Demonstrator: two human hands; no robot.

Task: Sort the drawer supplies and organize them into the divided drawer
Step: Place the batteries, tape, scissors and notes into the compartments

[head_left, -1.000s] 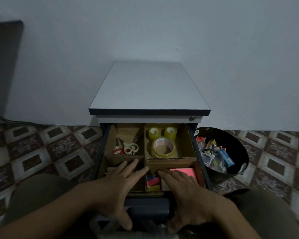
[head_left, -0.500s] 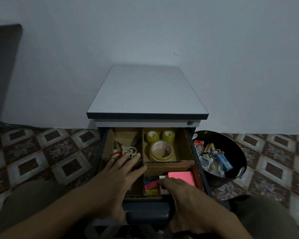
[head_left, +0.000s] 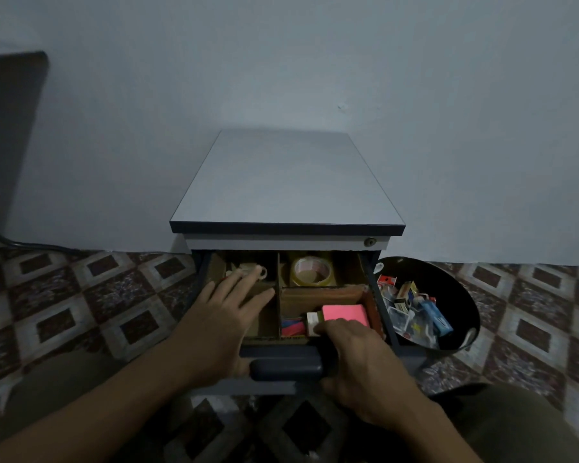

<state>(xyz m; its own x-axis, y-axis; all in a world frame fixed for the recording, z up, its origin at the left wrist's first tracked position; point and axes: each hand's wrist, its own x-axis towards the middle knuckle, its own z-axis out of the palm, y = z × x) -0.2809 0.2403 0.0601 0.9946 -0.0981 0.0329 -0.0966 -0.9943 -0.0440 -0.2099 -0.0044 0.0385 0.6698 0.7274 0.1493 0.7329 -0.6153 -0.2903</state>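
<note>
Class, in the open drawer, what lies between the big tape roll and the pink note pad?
In the head view, a brown cardboard divider runs crosswise between the tape roll behind it and the pink note pad in front.

Cabinet top (head_left: pixel 286 182) overhangs the drawer (head_left: pixel 281 349) at the back, leaving a low gap there. Left hand (head_left: pixel 224 315) covers the front-left cell, right hand (head_left: pixel 361 355) grips the front rim; black bowl (head_left: pixel 462 295) crowds the right side.
</note>
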